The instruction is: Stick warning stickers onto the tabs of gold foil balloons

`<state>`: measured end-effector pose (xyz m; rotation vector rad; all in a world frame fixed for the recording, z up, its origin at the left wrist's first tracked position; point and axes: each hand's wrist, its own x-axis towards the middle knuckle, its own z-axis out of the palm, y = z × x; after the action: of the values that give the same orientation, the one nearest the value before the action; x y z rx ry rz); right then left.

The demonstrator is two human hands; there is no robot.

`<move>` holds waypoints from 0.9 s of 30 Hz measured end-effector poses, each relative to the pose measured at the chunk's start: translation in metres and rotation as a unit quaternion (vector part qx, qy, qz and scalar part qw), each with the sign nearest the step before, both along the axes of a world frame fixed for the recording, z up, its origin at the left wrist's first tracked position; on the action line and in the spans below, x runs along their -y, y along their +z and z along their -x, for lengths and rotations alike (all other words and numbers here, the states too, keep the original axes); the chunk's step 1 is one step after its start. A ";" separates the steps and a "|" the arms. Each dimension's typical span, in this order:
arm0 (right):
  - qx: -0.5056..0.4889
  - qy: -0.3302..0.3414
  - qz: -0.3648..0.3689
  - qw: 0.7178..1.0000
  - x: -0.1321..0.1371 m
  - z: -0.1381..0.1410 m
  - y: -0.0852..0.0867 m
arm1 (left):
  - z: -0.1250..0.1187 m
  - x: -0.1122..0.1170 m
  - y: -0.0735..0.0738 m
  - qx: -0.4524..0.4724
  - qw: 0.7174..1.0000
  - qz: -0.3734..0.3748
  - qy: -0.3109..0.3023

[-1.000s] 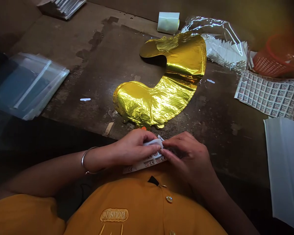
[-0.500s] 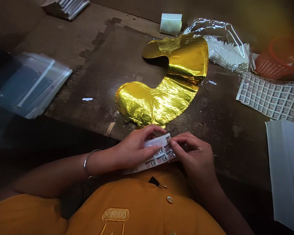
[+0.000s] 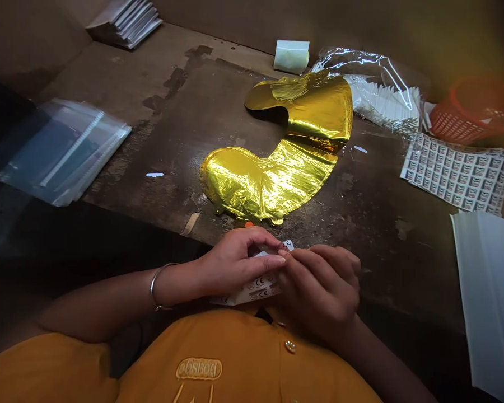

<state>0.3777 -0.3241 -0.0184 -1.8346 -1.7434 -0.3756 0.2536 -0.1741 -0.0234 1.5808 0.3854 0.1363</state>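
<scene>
My left hand (image 3: 235, 260), with a bangle at the wrist, is closed on a white sticker sheet (image 3: 258, 291) printed with CE marks and red warning symbols. Thumb and index finger of my right hand (image 3: 325, 285) pinch at the sheet's upper right corner, close to the left fingertips. A small printed piece (image 3: 288, 244) shows above the pinch; whether it is loose from the sheet I cannot tell. Just beyond both hands lies a flat gold foil balloon (image 3: 306, 168), curved and creased across its upper part. A small orange tip (image 3: 249, 224) peeks out behind the left hand.
Clear plastic sleeves (image 3: 63, 151) lie at the left, and a folded stack (image 3: 128, 22) at the back left. Rightward are a label roll (image 3: 292, 56), a bag of white sticks (image 3: 386, 101), a red basket (image 3: 462, 115), another sticker sheet (image 3: 457, 173) and white card (image 3: 491, 291).
My right hand has turned inward and moved left, bringing its fingertips against the left hand's and covering more of the sheet. The view has tilted slightly.
</scene>
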 end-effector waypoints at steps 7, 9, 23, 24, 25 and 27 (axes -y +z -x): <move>-0.124 0.034 0.159 0.979 -0.012 -0.028 0.036 | 0.000 -0.001 -0.003 0.028 0.995 -0.090 -0.046; -0.131 0.093 0.227 0.961 -0.020 -0.034 0.041 | -0.001 0.000 -0.003 0.033 0.989 -0.126 -0.073; -0.113 0.151 0.272 0.944 -0.040 -0.037 0.054 | 0.008 -0.008 -0.005 0.016 0.981 -0.166 -0.095; -0.123 0.133 0.246 0.952 -0.040 -0.040 0.056 | 0.010 -0.011 -0.006 0.001 0.983 -0.163 -0.089; -0.142 0.097 0.211 0.962 -0.040 -0.043 0.056 | 0.013 -0.015 -0.005 -0.021 0.983 -0.162 -0.079; -0.199 0.008 0.134 0.971 -0.043 -0.050 0.053 | 0.020 -0.027 -0.002 -0.070 0.982 -0.165 -0.063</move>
<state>0.4274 -0.2813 0.0346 -1.9156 -1.5810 0.2361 0.2332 -0.1475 -0.0250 1.9447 0.3847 -0.0120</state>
